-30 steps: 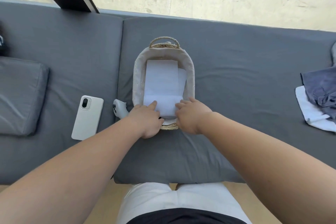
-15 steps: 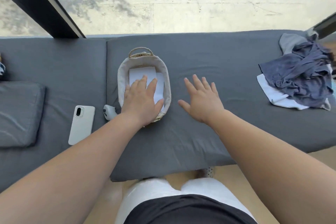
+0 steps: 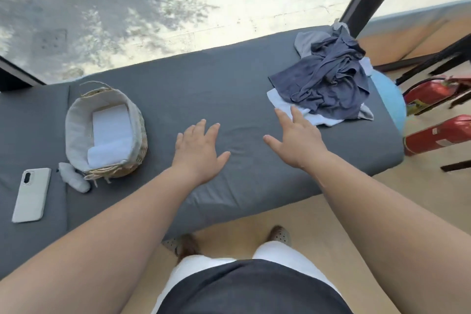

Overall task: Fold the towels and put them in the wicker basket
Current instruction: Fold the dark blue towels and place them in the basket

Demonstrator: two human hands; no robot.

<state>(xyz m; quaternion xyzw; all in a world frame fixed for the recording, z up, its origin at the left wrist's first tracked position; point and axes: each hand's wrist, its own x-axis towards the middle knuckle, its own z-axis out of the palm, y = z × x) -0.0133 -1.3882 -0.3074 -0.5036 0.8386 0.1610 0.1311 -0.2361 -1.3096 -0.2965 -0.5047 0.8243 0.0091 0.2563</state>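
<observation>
1. Head view: the unfolded towels (image 3: 328,84) are seen heaped at the far right end of the grey cushioned surface (image 3: 204,99), ahead and to the right of both hands.
2. The right hand (image 3: 298,140) is much the nearer. Its fingers (image 3: 298,116) are spread straight and hold nothing, and the tips lie at the near-left corner of the white towel (image 3: 283,103) that juts from under the heap. Whether contact is made cannot be told.
3. The left hand (image 3: 197,150) is held flat and spread low over bare cushion with nothing gripped. It lies between the basket and the heap, well apart from the heap.
4. The white towel's exposed strip runs along the heap's near edge, from far-left to near-right. A pinch at its corner by the right hand is judged the likely next grasp.
5. The dark blue cloth on top is thin, limp and crumpled into ropey folds. The white one lies flatter beneath it.
6. The wicker basket (image 3: 74,130) stands at the left. It is oval, of woven straw, with a pale cloth liner and a loop handle at its far end.
7. A folded white towel (image 3: 109,132) lies flat inside it.
8. A phone (image 3: 31,195) lies left of the basket.
</observation>
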